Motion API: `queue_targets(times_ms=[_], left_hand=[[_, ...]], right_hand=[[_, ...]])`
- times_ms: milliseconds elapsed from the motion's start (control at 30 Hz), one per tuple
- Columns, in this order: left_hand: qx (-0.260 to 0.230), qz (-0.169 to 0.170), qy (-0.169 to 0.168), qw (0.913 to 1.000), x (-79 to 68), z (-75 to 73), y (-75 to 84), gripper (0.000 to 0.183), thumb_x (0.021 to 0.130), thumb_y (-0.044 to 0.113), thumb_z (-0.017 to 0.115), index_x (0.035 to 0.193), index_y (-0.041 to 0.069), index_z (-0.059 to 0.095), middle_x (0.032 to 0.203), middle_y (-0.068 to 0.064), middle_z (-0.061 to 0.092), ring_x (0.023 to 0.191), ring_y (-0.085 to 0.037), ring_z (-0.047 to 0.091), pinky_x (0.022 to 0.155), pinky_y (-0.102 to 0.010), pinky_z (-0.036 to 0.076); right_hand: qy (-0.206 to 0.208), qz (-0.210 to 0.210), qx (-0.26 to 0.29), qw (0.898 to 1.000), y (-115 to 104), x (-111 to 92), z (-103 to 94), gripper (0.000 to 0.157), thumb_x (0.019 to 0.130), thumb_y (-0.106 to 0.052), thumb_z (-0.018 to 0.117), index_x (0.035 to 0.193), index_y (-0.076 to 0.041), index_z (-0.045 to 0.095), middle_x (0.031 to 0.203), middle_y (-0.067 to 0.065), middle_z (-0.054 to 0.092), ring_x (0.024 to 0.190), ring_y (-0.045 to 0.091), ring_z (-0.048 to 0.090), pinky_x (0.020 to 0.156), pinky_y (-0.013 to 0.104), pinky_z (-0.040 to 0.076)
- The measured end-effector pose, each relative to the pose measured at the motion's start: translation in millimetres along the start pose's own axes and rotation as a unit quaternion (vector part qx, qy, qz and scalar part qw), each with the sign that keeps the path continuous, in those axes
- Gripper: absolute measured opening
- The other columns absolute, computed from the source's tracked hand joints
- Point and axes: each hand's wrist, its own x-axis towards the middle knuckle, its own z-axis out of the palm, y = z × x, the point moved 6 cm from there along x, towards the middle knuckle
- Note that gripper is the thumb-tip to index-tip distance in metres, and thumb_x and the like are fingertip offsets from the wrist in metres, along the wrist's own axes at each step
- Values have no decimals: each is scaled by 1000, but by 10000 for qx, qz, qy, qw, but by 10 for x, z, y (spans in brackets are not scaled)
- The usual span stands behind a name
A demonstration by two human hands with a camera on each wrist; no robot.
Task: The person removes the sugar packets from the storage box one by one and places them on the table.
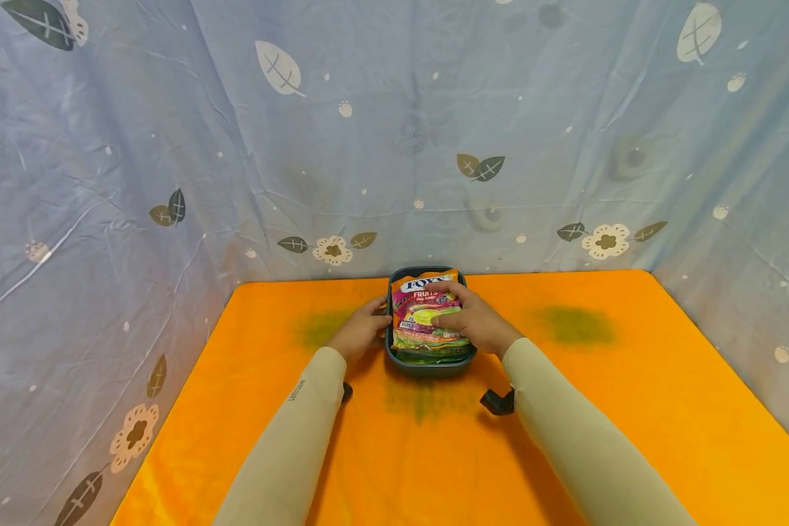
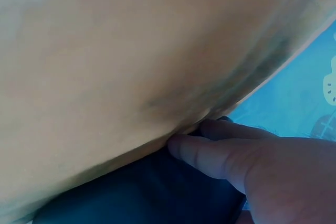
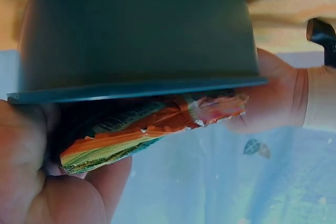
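A dark blue-grey plastic tub (image 1: 432, 370) stands at the far middle of the table. On top of its contents lies an orange and purple bag of fruit candy (image 1: 413, 310), with a green packet (image 1: 427, 356) showing under its near edge. My right hand (image 1: 481, 321) grips the bag from the right, thumb and fingers spread over its printed face. The right wrist view shows the bag (image 3: 178, 119) standing out past the tub's rim. At the tub's left side my left hand (image 1: 357, 332) holds its wall, fingertips (image 2: 184, 148) right at the rim.
An orange cloth (image 1: 269, 409) with greenish stains covers the table. Leaf-patterned curtains (image 1: 394, 131) hang behind and at both sides, close to the tub at the back. Black straps (image 1: 497, 402) show by my wrists.
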Motion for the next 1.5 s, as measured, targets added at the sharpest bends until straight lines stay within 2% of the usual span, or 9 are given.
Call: queue_targets(times_ms=[200, 500, 567, 800, 1167, 1300, 1500], left_hand=[[-17, -36, -5, 10000, 8, 5, 9, 56, 100, 13, 46, 152, 20, 27, 142, -12, 40, 113, -28, 56, 88, -45, 49], [-117, -33, -102, 9999, 21, 20, 21, 56, 101, 11, 45, 153, 18, 24, 138, -15, 44, 110, -28, 57, 86, -45, 50], [-57, -59, -129, 9999, 19, 20, 24, 57, 101, 12, 44, 153, 18, 23, 139, -15, 44, 109, -28, 58, 87, -45, 50], [149, -141, -203, 9996, -9, 6, 22, 56, 102, 15, 44, 153, 19, 22, 142, -14, 42, 112, -27, 57, 89, -45, 48], [124, -239, -165, 9995, -13, 20, 38, 57, 102, 16, 45, 154, 20, 21, 143, -12, 41, 112, -26, 56, 89, -44, 49], [-35, -254, -185, 9995, -21, 25, 37, 56, 103, 15, 44, 153, 20, 21, 141, -13, 41, 113, -27, 56, 88, -44, 49], [-16, -208, -264, 9994, -14, 28, 62, 56, 103, 15, 42, 154, 20, 19, 141, -13, 41, 112, -27, 56, 87, -44, 50]], right_hand=[[-61, -85, 422, 9991, -60, -38, -11, 63, 91, -5, 65, 144, -28, 41, 134, 13, 43, 104, 38, 56, 83, 45, 51], [-100, -34, 529, 9985, -184, -115, -15, 58, 94, -5, 60, 145, -26, 40, 136, 13, 41, 105, 38, 56, 84, 46, 51], [-71, -110, 498, 9987, -188, -123, -65, 56, 95, -7, 59, 144, -27, 41, 136, 13, 42, 106, 39, 56, 84, 46, 51], [261, -390, -146, 9988, -215, -191, -309, 50, 97, -16, 58, 143, -30, 42, 133, 12, 42, 102, 37, 54, 80, 42, 52], [620, -251, 20, 9978, -118, -300, -675, 47, 100, -17, 53, 144, -28, 41, 129, 19, 41, 95, 35, 59, 77, 43, 54], [767, -179, 69, 9969, -85, -340, -822, 49, 100, -17, 52, 146, -26, 39, 130, 20, 40, 95, 32, 61, 77, 43, 54], [962, -39, 98, 9953, -36, -403, -999, 50, 100, -16, 53, 147, -25, 38, 129, 18, 40, 89, 28, 62, 73, 40, 55]])
